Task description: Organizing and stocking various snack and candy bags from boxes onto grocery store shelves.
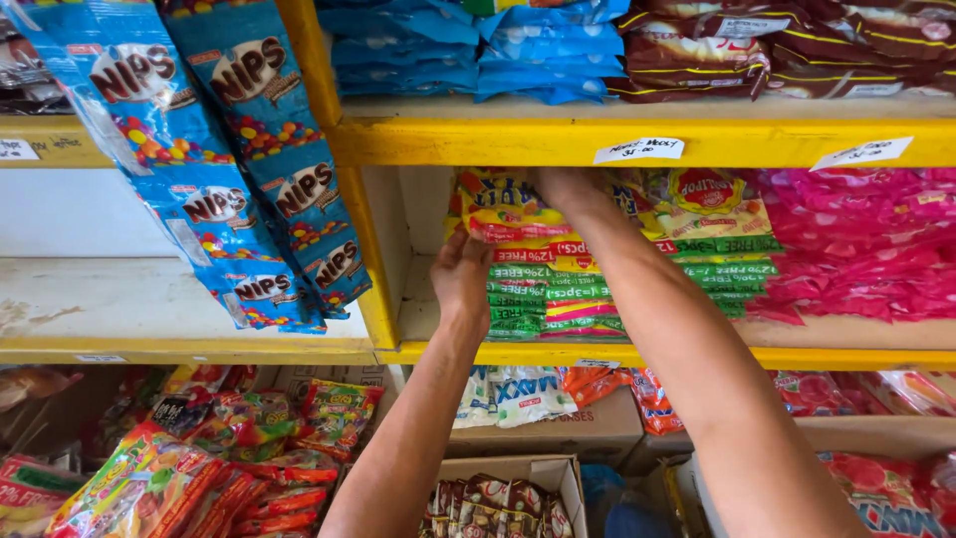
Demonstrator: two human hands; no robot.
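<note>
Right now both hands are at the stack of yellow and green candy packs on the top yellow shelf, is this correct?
Not quite. Both the left hand and right hand are at the stack of yellow and green candy packs, but it sits on the middle shelf, as the head view shows.
</note>
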